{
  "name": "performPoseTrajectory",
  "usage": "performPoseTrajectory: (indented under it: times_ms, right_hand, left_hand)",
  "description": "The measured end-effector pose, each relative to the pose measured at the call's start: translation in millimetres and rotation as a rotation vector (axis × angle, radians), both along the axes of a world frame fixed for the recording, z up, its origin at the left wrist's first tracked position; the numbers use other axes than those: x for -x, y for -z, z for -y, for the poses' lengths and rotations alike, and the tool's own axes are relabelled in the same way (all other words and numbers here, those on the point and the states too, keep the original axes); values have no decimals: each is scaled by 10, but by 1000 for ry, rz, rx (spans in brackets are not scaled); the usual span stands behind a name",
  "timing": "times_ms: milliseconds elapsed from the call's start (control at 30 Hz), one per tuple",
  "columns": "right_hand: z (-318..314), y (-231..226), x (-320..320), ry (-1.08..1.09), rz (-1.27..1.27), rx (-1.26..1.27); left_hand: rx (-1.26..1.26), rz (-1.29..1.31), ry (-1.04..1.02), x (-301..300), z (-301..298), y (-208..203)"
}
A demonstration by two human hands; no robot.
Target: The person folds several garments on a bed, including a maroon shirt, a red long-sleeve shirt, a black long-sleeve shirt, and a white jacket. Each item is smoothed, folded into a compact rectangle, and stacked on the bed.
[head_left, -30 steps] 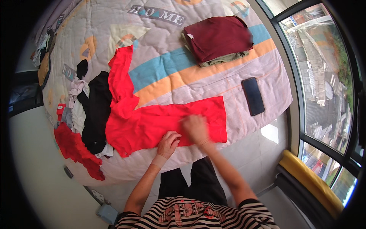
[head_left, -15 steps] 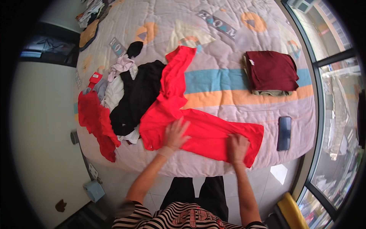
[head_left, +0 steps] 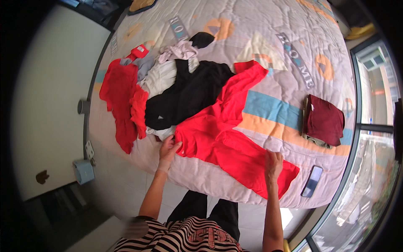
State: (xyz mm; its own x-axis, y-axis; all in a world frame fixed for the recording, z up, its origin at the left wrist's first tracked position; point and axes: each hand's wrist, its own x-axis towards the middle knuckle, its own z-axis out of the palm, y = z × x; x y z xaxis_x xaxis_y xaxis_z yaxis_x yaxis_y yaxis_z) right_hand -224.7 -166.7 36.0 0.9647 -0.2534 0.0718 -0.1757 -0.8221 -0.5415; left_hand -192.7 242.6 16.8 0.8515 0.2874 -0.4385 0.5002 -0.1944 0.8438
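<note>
Red trousers [head_left: 210, 145] lie spread on the bed, one leg stretching toward the far side and the other toward the right. My left hand [head_left: 168, 152] pinches the waist end at its near left corner. Over the right-hand leg, my right hand [head_left: 273, 166] has its fingers curled closed on the fabric near the hem. A black garment [head_left: 191, 90] lies against the trousers on the far left side, partly under them. Beyond it are a white garment [head_left: 161, 77] and a pale pink one [head_left: 178, 51]. Another red garment [head_left: 119, 98] lies crumpled at the left.
A folded stack with a dark red garment [head_left: 323, 119] on top sits at the right of the patterned quilt [head_left: 273, 96]. Nearer lies a phone [head_left: 312, 181]. A small black cloth item [head_left: 202, 40] is beyond the pile. A window [head_left: 361, 168] borders the bed's right side.
The view has swung, shifting everything in it. My left hand has moved from flat on the trousers to their waist corner. My right hand has stayed by the right-hand leg, its fingers now curled.
</note>
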Motion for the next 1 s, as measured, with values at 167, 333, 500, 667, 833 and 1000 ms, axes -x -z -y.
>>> performPoseTrajectory:
  times_ms: [167, 333, 500, 667, 833, 1000]
  right_hand:
    - [-681, 38, -491, -264, -37, -6]
    - [-1096, 189, -673, -302, -85, 110]
    - [-968, 78, -594, -479, -165, -38]
    - [-950, -112, -568, -586, -398, -274]
    - [-635, -70, -1237, -64, -327, -331]
    - [-516, -178, -2202, -276, 134, 182]
  left_hand:
    - [187, 63, -166, 47, 193, 198]
    - [241, 101, -153, 38, 484, 141]
    - [519, -43, -176, 287, 308, -764]
    - [436, -319, -243, 1115, -105, -717]
    - [59, -93, -272, 1127, -474, -375]
    - [-99, 129, 163, 115, 112, -652]
